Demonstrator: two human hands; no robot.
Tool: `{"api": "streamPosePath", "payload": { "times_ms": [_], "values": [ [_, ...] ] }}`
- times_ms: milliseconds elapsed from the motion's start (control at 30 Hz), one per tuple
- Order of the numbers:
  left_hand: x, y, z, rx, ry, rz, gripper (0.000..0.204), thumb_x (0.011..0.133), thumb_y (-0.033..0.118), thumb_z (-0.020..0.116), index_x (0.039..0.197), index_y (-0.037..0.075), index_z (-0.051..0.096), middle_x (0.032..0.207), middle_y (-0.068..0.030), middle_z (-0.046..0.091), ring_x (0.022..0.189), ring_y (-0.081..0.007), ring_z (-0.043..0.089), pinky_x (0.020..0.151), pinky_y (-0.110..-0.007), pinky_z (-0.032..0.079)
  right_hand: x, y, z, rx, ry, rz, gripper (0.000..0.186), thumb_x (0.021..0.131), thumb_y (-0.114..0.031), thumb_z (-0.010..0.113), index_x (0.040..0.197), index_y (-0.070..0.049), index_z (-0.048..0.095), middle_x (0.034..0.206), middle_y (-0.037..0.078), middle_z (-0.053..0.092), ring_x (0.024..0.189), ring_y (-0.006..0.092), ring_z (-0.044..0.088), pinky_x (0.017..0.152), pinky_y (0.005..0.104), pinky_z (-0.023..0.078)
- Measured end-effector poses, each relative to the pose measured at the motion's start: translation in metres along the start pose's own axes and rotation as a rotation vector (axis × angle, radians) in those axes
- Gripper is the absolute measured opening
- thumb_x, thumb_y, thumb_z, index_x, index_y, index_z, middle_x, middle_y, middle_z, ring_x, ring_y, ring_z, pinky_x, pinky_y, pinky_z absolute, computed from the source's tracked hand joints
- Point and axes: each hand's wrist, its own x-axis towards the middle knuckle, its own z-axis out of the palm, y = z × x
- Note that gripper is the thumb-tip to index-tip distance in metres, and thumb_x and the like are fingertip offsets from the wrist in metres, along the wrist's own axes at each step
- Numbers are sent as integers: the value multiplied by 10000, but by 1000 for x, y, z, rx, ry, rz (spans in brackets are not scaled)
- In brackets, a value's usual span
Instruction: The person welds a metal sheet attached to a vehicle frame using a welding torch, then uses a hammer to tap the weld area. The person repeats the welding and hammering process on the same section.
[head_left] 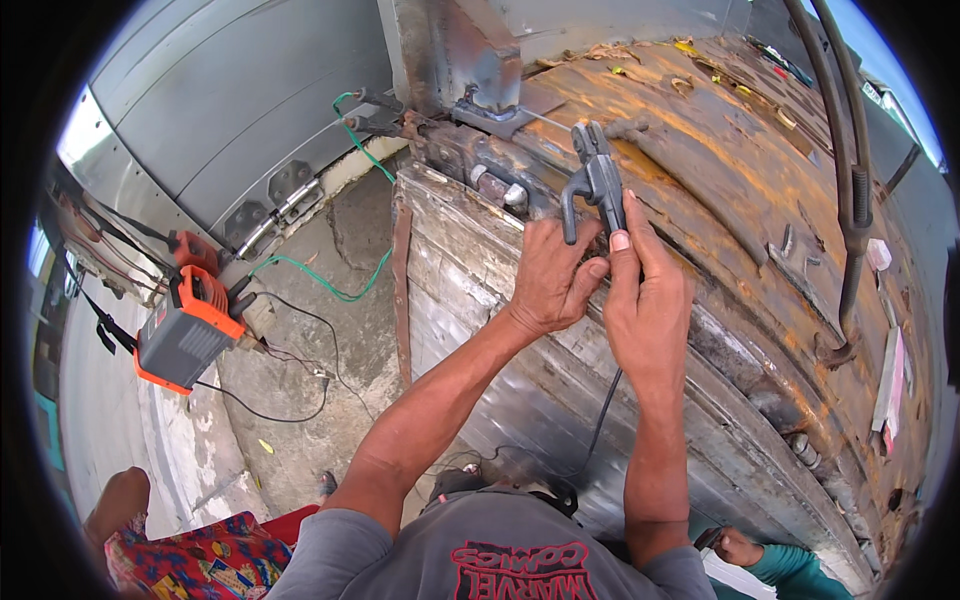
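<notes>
My right hand [643, 290] is wrapped round the handle of a grey electrode holder [600, 180], its thumb along the grip. A thin welding rod [550, 120] runs from the holder's jaw up-left to a steel plate bracket [485, 75] at the raised corner of the rusty metal surface [700, 160]. My left hand [555, 275] is just below and left of the holder, fingers curled over the weathered edge beams; what they hold, if anything, is hidden. A dark cable [607, 400] hangs below my hands.
An orange-and-grey welding machine [185, 335] hangs at left with cables and green leads above the concrete floor [270, 400]. A grey metal panel [240, 100] stands behind. Bent bars [855, 200] rise at right. A co-worker's hand [740, 550] shows bottom right; another person's knee [120, 500] bottom left.
</notes>
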Motion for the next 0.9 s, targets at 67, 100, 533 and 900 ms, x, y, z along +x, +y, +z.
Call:
{"api": "streamPosePath", "payload": {
  "times_ms": [67, 100, 533, 900],
  "values": [
    [-1, 0, -1, 5, 3, 0, 446, 1088, 409, 546, 1296, 20, 619, 972, -129, 618, 895, -332, 523, 837, -458, 368, 1, -1, 0, -1, -21, 22, 422, 1065, -120, 596, 1461, 25, 615, 857, 262, 664, 676, 309, 630, 678, 407, 521],
    [-1, 0, -1, 8, 7, 1, 440, 1088, 402, 548, 1295, 20, 619, 970, -128, 620, 896, -332, 523, 837, -457, 367, 2, -3, -1, -3, -25, 27, 422, 1065, -120, 596, 1461, 25, 615, 850, 259, 660, 673, 307, 624, 677, 407, 519],
    [0, 2, 0, 0, -6, -18, 325, 1072, 264, 552, 1269, 21, 642, 1003, -115, 644, 898, -329, 530, 849, -460, 377, 0, 11, -2, 82, 64, -30, 423, 1061, -120, 600, 1460, 18, 617, 885, 267, 685, 746, 338, 681, 721, 420, 540],
    [-1, -1, 2, 17, 5, 12, 368, 1082, 304, 547, 1298, 21, 638, 931, -102, 622, 879, -317, 523, 841, -454, 375, -2, 7, -1, 71, 31, -20, 426, 1055, -112, 600, 1455, 33, 617, 958, 283, 705, 803, 370, 713, 755, 453, 549]
  ]
}}
